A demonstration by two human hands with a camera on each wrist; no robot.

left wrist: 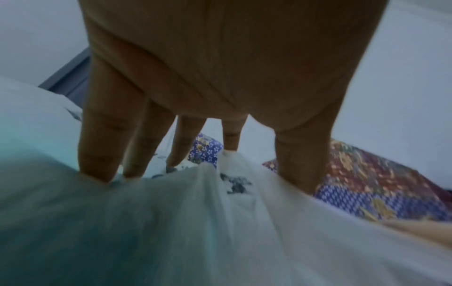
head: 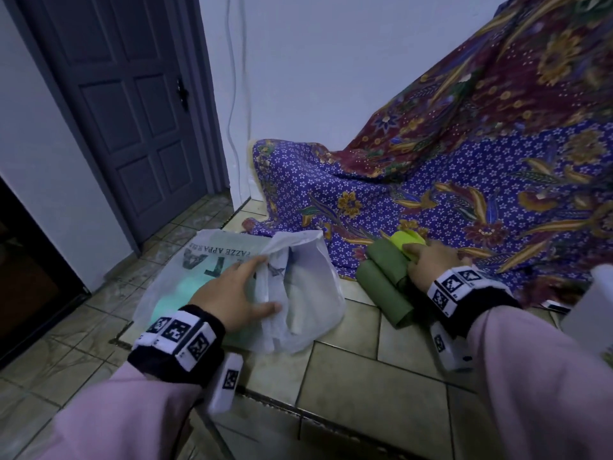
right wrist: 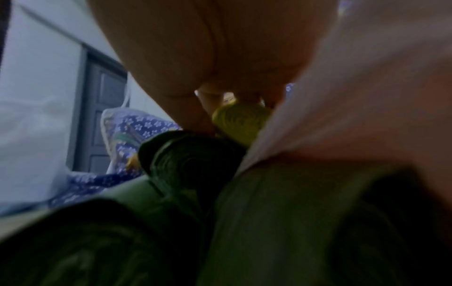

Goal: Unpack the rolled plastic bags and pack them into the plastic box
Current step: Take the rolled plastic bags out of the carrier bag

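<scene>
My left hand (head: 232, 292) lies flat with spread fingers on the white carrier bag (head: 298, 293) on the tiled floor (head: 365, 376), I judge to pin it, while my right hand (head: 431, 263) curls around the yellow-green roll (head: 406, 241) beside the dark green rolls (head: 384, 280) at the patterned cloth's (head: 464, 194) edge, the plastic box unseen.

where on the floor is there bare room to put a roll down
Bare tile lies between the two forearms, in front of the white plastic bag and the dark green rolls. More bare tile runs left of the bag toward the door. It is crowded by the patterned cloth, where the right hand meets the rolls.
</scene>
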